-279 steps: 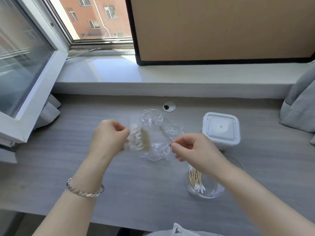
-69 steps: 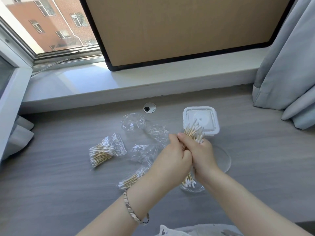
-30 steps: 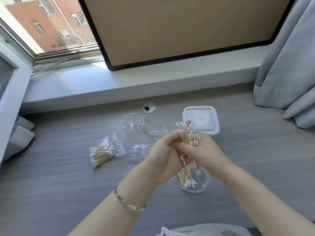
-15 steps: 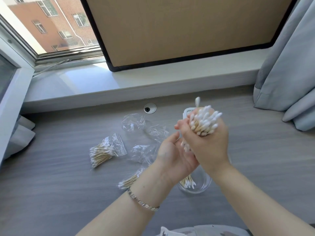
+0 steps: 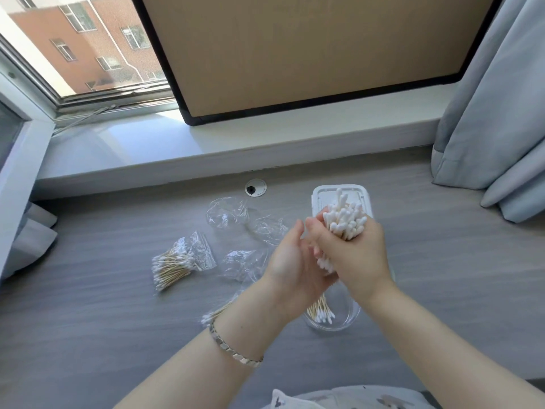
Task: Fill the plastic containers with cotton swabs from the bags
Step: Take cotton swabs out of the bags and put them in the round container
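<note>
- My right hand (image 5: pixel 358 255) is fisted around an upright bundle of cotton swabs (image 5: pixel 345 222); its fingers are clamped on the thin wooden sticks, and the fluffy white tips fan out above my fist.
- My left hand (image 5: pixel 295 267) is held flat and open, fingers apart from one another, its palm cupped against the lower white tips of the bundle.
- Below both hands stands a clear round plastic container (image 5: pixel 333 317) on the counter (image 5: pixel 88 335), with a few swabs lying in it, white tips toward me.
- Behind my right fist sits a white square container (image 5: pixel 320 196) with rounded corners and a closed lid, partly hidden by the bundle.
- To the left lies an open clear bag of swabs (image 5: pixel 177 265), crinkled and glossy, the sticks spilling out toward me.
- Empty crumpled bags (image 5: pixel 230 215) of thin transparent film lie between that bag and my hands.
- Another cluster of swabs (image 5: pixel 215 314) peeks out beside my left wrist, just above a silver link bracelet (image 5: pixel 233 348).
- The counter is matte grey wood grain.
</note>
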The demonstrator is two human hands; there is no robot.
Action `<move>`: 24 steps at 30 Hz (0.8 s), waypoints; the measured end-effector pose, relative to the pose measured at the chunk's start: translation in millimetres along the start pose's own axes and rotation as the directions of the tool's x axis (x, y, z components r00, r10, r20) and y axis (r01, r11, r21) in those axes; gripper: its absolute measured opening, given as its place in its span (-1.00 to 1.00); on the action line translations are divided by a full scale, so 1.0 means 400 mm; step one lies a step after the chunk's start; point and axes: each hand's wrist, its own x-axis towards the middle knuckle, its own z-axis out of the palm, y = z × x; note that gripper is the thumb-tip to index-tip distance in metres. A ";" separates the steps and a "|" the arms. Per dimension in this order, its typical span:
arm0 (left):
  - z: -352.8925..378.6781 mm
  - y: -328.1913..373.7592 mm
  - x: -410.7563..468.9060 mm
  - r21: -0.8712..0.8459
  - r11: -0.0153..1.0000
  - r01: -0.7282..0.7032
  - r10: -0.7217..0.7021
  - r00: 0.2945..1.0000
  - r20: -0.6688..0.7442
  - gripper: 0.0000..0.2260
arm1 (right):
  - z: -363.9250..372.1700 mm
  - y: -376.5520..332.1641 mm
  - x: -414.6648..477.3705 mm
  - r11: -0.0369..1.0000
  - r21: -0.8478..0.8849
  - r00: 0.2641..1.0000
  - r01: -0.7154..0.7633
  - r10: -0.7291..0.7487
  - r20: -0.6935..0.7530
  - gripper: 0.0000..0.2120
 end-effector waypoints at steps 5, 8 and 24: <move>-0.026 -0.049 -0.030 0.511 0.755 -0.411 0.435 0.897 0.080 -0.75 | -0.084 0.052 -0.053 0.934 0.080 0.930 -0.348 0.333 0.156 -0.79; -0.027 -0.111 -0.050 0.694 0.617 -0.371 0.310 0.925 0.219 -0.66 | -0.127 0.100 -0.126 0.844 0.101 0.834 -0.527 0.490 0.252 -0.78; -0.047 -0.326 -0.096 0.853 0.514 -0.090 -0.164 0.966 0.201 -0.56 | -0.258 0.206 -0.324 0.644 -0.074 0.584 -0.761 0.732 0.351 -0.84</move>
